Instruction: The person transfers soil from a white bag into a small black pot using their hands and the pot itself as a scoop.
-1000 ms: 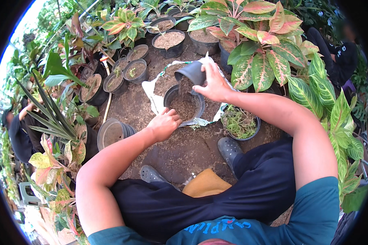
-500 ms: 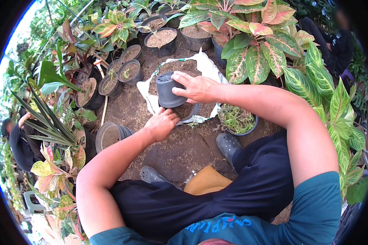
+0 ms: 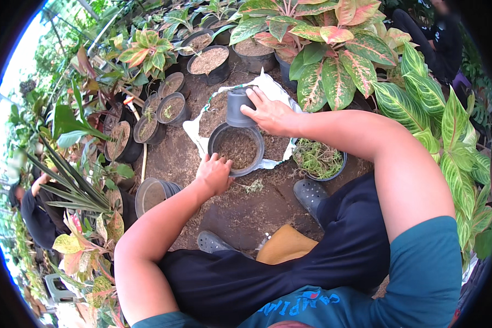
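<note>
My right hand [image 3: 270, 115] grips a small black pot [image 3: 238, 109], turned bottom up and held just behind a wider black pot [image 3: 257, 150] with loose dark soil in it. My left hand [image 3: 215, 175] has its bent fingers on the near left rim of that wider pot. A white sack [image 3: 194, 131], spread open with soil on it, surrounds both. Just right of the sack sits a pot of small green plants [image 3: 318, 158]. A stack of empty pots [image 3: 156, 197] stands to the left of my left hand.
Potted plants ring me, including a pink-green leafy one [image 3: 339, 76] and a striped-leaf one [image 3: 454, 169]. A white pipe [image 3: 144, 164] lies at left. My clogs [image 3: 309, 197] and a tan pad [image 3: 284, 246] are below. Other people sit at far left [image 3: 35, 213] and upper right [image 3: 432, 44].
The small pot went from tipped over the wider pot, to upside down above it, to farther back, uncovering that pot. My left hand moved slightly toward me.
</note>
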### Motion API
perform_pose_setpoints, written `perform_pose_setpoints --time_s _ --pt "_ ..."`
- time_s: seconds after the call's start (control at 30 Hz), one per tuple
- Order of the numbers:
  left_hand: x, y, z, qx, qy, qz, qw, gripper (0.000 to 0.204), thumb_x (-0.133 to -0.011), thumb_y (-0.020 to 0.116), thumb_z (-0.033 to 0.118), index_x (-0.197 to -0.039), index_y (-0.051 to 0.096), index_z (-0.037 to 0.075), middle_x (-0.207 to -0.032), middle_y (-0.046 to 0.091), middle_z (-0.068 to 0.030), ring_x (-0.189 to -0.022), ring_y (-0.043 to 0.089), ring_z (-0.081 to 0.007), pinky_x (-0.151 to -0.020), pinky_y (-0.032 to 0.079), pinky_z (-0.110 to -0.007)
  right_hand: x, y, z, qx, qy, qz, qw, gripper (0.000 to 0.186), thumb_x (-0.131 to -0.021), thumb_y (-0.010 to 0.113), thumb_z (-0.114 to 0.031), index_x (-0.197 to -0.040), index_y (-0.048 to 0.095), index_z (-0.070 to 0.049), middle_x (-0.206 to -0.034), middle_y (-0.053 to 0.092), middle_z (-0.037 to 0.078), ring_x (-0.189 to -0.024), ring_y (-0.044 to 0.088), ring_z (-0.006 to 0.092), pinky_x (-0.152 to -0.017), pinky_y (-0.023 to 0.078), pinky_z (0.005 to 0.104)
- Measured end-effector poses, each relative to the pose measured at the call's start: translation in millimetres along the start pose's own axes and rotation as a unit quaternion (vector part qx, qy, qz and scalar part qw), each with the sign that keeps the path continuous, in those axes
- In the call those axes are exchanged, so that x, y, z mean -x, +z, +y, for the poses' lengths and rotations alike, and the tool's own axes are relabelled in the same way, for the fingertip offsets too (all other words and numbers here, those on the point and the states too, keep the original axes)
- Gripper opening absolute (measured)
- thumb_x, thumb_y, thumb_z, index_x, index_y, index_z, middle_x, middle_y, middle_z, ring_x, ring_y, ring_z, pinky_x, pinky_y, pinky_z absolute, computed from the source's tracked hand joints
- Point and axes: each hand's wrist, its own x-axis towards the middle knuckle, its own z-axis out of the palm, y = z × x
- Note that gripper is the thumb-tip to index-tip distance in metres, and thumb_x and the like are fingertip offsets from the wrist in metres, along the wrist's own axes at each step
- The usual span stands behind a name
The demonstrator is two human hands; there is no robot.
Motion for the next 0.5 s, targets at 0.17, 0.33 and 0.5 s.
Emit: perform_pose_setpoints --time_s 0.17,0.33,0.5 --pt "-7 8 1 0.001 -0.013 -0.025 1.000 0.056 -0.089 0.070 0.035 -0.133 0.059 0.003 -0.120 0.069 -0.0167 -0.125 0.056 -0.0342 -0.107 0.041 -0.050 11 0 -19 -0.150 0.110 -0.041 0.982 0.074 -0.083 0.079 -0.013 -0.145 0.038 -0.010 -0.147 0.033 0.032 -0.129 0.053 0.0497 -0.101 0.057 0.0536" --pt "-13 18 -4 -0.004 -0.017 -0.044 0.999 0.074 -0.081 0.075 0.028 -0.145 0.051 0.001 -0.135 0.061 -0.0231 -0.130 0.053 -0.0380 -0.111 0.040 -0.049 11 -1 -23 -0.226 0.195 -0.112 0.948 0.075 -0.082 0.084 -0.023 -0.140 0.038 -0.008 -0.139 0.039 0.031 -0.126 0.055 0.0499 -0.106 0.050 0.0539" --pt "-31 12 -4 0.137 -0.034 -0.165 0.976 0.108 -0.080 0.084 0.032 -0.161 0.023 -0.005 -0.159 0.034 -0.0351 -0.147 0.038 -0.0505 -0.121 0.037 -0.047 25 5 -16 -0.242 0.193 -0.154 0.938 0.076 -0.084 0.085 -0.031 -0.139 0.039 -0.007 -0.139 0.039 0.032 -0.125 0.057 0.0498 -0.105 0.051 0.0543"
